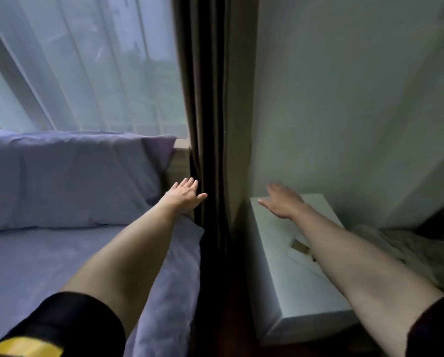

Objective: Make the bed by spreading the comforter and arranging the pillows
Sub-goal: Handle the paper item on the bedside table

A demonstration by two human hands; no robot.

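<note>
A lilac pillow (69, 179) leans upright at the head of the bed, against the window. The bed's lilac sheet (43, 256) lies flat in front of it. My left hand (183, 195) is stretched out open over the bed's right corner, next to the dark curtain, holding nothing. Further right, my right hand (282, 202) is open and a bit blurred, hovering over the far end of a white nightstand (300, 284). A crumpled white cloth (419, 253), maybe the comforter, lies low at the right edge.
A dark curtain (208, 124) hangs between bed and nightstand. Sheer white curtains (87, 63) cover the window behind the pillow. A small tan object (299, 246) lies on the nightstand, partly under my right forearm. A pale wall (344, 99) rises behind it.
</note>
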